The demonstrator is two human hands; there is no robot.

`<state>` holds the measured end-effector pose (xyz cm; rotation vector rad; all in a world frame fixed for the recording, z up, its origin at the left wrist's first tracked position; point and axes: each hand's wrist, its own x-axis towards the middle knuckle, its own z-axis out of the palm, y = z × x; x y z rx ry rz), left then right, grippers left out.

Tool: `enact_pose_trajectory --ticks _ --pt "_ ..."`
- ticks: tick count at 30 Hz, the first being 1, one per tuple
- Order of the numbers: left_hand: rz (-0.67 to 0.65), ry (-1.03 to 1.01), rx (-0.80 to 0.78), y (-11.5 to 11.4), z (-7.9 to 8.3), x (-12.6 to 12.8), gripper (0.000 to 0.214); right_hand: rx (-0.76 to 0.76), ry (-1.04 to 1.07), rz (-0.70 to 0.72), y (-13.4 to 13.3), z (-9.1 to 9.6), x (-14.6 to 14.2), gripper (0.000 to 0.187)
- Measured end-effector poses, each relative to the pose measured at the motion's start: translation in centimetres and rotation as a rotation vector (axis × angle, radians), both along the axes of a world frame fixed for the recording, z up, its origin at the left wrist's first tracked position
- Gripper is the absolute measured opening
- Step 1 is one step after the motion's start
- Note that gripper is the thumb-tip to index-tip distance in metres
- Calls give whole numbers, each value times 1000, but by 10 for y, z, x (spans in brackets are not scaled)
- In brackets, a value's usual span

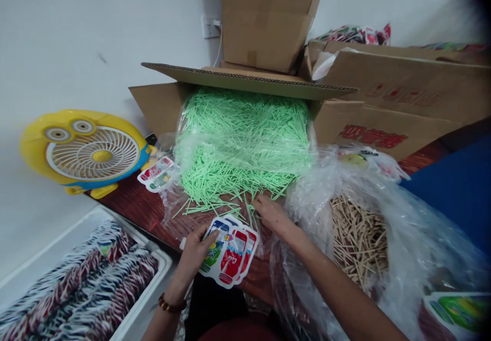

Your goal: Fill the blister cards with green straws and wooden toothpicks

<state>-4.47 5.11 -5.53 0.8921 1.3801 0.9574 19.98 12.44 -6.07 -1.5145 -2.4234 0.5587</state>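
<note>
My left hand point(194, 251) is closed around a fanned stack of bottle-shaped printed cards point(230, 254), red, green and blue. My right hand point(270, 213) reaches onto the dark wooden table point(130, 205), its fingers curled down among loose green sticks point(215, 208) at the foot of the pile. The big heap of green sticks point(245, 136) spills out of a clear plastic bag inside an open cardboard box point(245, 80). Whether my right fingers pinch a stick is hidden.
A yellow cartoon desk fan point(82, 152) stands at the left. More printed cards point(157, 173) lie near it. A white tray point(153, 279) of finished striped items sits low left. A clear bag of tan wooden sticks point(358, 239) lies right, cardboard boxes point(387, 106) behind.
</note>
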Motion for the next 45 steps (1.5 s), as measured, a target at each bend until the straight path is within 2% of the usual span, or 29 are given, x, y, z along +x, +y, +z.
enact_pose_trajectory --ticks 4,9,13,20,23,25,28,29,30,32,35,38,42,45 --pt "-28 21 8 0 -4 0 24 -35 131 -33 -1 -10 3 23" --pt "-44 39 -5 1 -4 1 24 -1 445 -258 6 -12 4 11" --pt "-29 23 -14 2 -2 2 24 3 741 -449 3 -14 4 27" --pt "2 -95 -67 2 7 4 25 -114 1049 -522 -13 -30 -4 17" --pt "0 -181 -110 -1 16 6 25 -120 1178 -579 -13 -22 -4 19" --pt "-53 -245 -138 -4 23 11 24 -141 1305 -601 -16 -10 -4 22" --pt "-151 -308 -180 -6 32 23 22 -313 1565 -561 -29 13 -6 25" --pt "-172 -318 -183 -6 34 27 22 -393 1588 -532 -35 21 -8 25" --pt "-187 -320 -177 -5 36 31 22 -456 1541 -491 -42 28 -9 25" --pt "-204 -294 -146 -3 38 37 24 -475 1266 -371 -54 41 -10 20" --pt "-257 -224 -110 0 38 43 28 -300 813 -166 -66 53 -11 13" --pt "-322 -133 -115 -1 38 46 29 -133 548 -64 -72 54 -12 8" --pt "-409 -7 -54 -5 37 49 28 -89 385 -23 -78 52 -11 8" --pt "-479 33 -26 -7 36 51 29 -119 464 -56 -82 55 -6 9"
